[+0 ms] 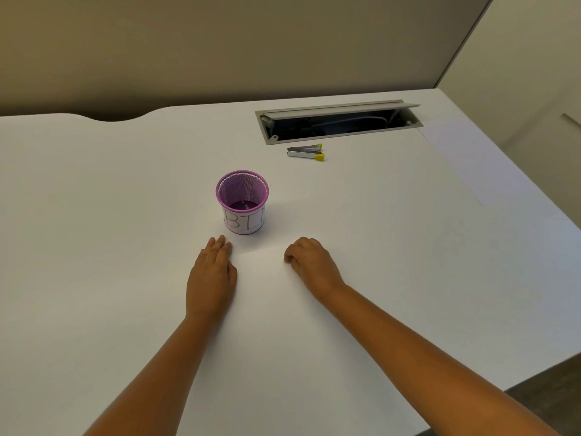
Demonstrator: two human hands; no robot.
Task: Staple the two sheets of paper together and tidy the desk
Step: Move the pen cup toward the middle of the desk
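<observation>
My left hand (211, 278) lies flat on the white desk (94, 215), fingers straight, its fingertips just short of a purple mesh cup (242, 201) labelled "BIN". My right hand (311, 262) rests on the desk to the right of the cup with its fingers curled under; nothing shows in it. A small silver stapler (305, 152) with yellow ends lies farther back, well beyond both hands. White paper (471, 165) lies flat at the far right of the desk, its edges faint against the surface. A few small pale bits sit in the bottom of the cup.
An open cable tray (338, 122) with a raised grey lid is sunk into the desk just behind the stapler. A beige partition wall (220, 42) stands along the desk's back edge. The desk's right edge runs diagonally toward the near right corner.
</observation>
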